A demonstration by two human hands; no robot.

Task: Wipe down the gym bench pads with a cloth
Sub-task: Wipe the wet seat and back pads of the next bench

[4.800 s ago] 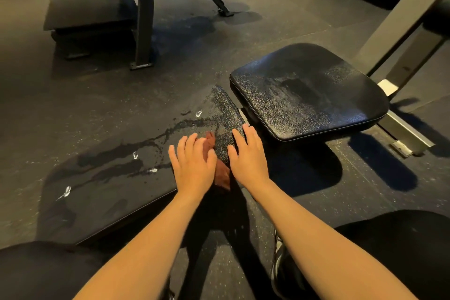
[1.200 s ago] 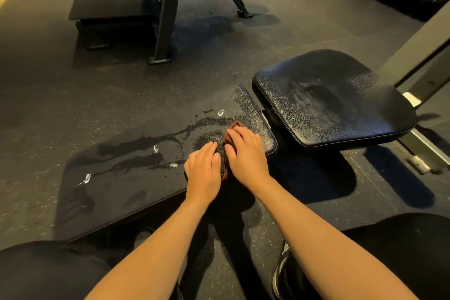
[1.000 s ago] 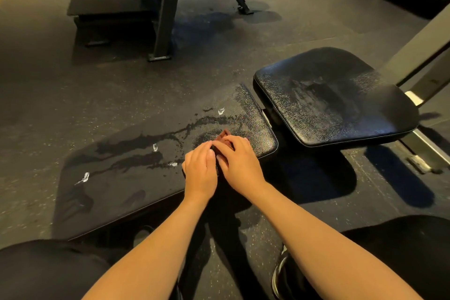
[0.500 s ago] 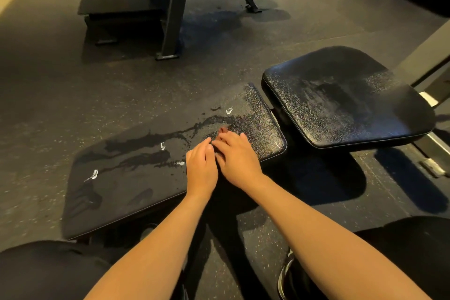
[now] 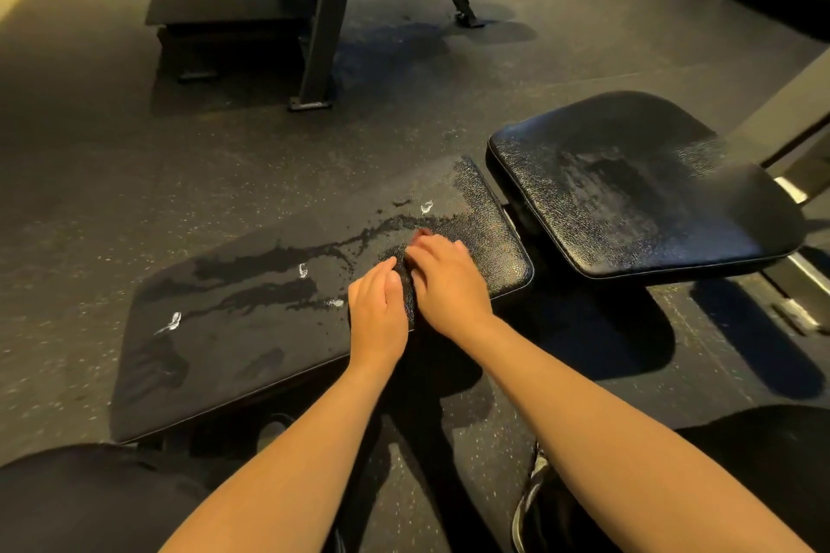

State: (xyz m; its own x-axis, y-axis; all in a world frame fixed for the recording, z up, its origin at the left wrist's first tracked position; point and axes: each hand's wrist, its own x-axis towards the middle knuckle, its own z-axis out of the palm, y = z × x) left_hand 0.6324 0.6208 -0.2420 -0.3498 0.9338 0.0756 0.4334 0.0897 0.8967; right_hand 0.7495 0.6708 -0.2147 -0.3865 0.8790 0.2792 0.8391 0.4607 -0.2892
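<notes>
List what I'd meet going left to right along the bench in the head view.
A white foam spot on the long pad → left hand → right hand → seat pad.

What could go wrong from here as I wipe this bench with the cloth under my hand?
The cloth is bunched almost wholly under your right hand, so it may smear the liquid streaks on the long pad rather than soak them up. A sweep toward the white foam spots could push liquid over the pad's edge onto the floor, perhaps leaving it slippery. The seat pad shows a wet smear that could get missed.
</notes>
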